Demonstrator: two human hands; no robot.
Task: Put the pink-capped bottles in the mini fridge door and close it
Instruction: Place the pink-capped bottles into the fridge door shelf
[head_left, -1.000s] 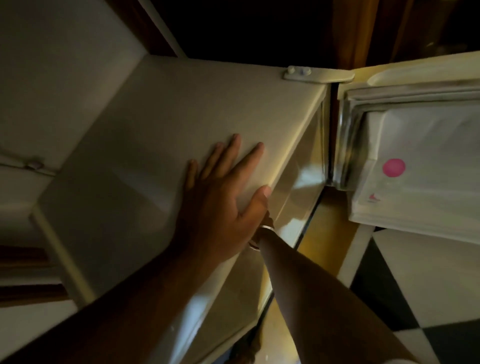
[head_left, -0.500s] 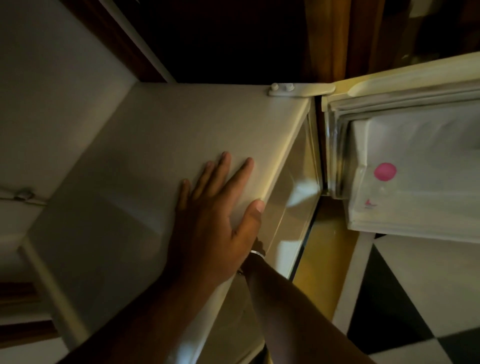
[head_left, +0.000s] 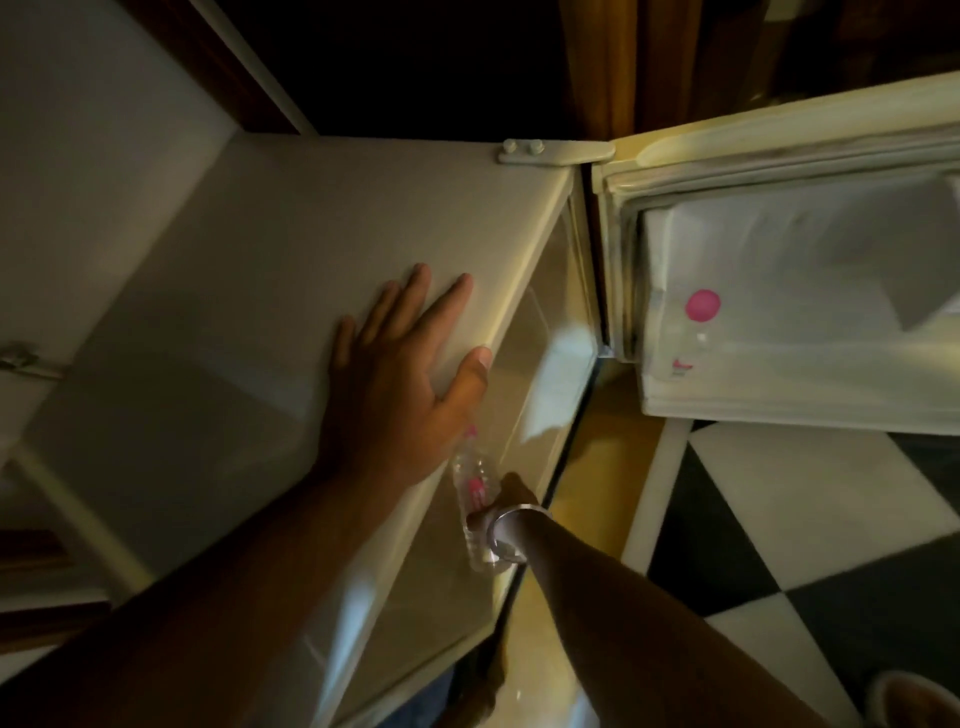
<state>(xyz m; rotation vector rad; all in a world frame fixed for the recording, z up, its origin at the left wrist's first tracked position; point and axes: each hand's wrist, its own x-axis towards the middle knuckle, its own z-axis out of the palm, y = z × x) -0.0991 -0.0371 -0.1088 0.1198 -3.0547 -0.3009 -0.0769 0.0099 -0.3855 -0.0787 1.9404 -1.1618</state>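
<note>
At about 6 o'clock the right hand (head_left: 506, 506), a metal bangle (head_left: 506, 535) on its wrist, reaches into the mini fridge (head_left: 291, 291) opening, its fingers wrapped around a clear plastic bottle (head_left: 475, 493); pink shows on the label, and a speck of pink at the upper end is likely its cap, mostly hidden behind the other hand. Just above, near centre, the left hand (head_left: 405, 384) lies flat on the fridge's smooth, matte white top, fingers spread wide, thumb hooked over the front edge. Farther off at 3 o'clock the fridge door (head_left: 779, 395) stands open, its ribbed rubber gasket (head_left: 621, 218) framing a glossy moulded liner; one pink-capped bottle (head_left: 702, 306) already sits upright in the door shelf. I judge the task roughly half done: this second bottle has yet to reach the door, and the door is not yet shut. Below lies glossy black-and-white tile floor (head_left: 779, 493)
</note>
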